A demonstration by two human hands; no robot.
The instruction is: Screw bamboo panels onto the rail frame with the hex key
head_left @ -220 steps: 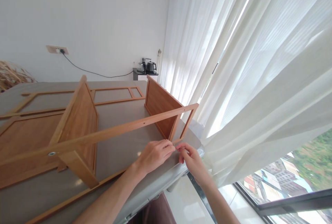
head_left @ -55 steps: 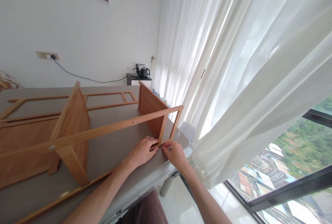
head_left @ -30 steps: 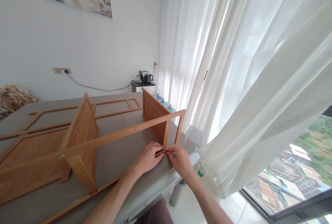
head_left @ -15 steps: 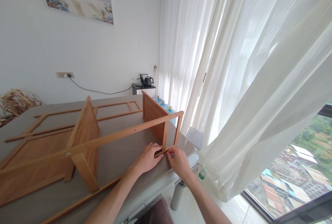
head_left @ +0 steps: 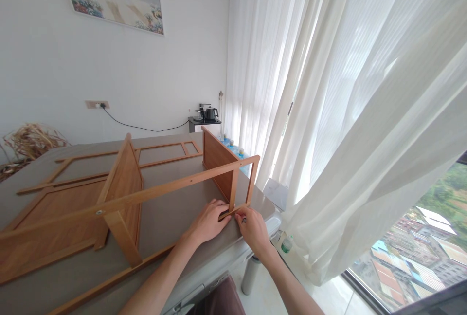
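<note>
A partly joined wooden shelf frame (head_left: 171,182) lies on its side on the grey table, with two upright shelf boards (head_left: 219,161) between its side rails. My left hand (head_left: 208,221) is wrapped round the lower rail, close to where the right-hand board meets it. Just to its right, my right hand (head_left: 252,226) is closed in a pinch against the outer face of that rail. A small dark, shiny spot shows at its fingers; whatever the fingertips hold is hidden.
A loose wooden panel (head_left: 62,217) and a flat ladder-like frame (head_left: 164,154) lie on the grey table (head_left: 175,208). Behind stand a cabinet with a black kettle (head_left: 210,113) and several water bottles (head_left: 241,153). White curtains (head_left: 328,110) hang at the right.
The view has shifted slightly, so everything sits a little further right. Both hands keep their places at the same joint, and the frame stays as it was.
</note>
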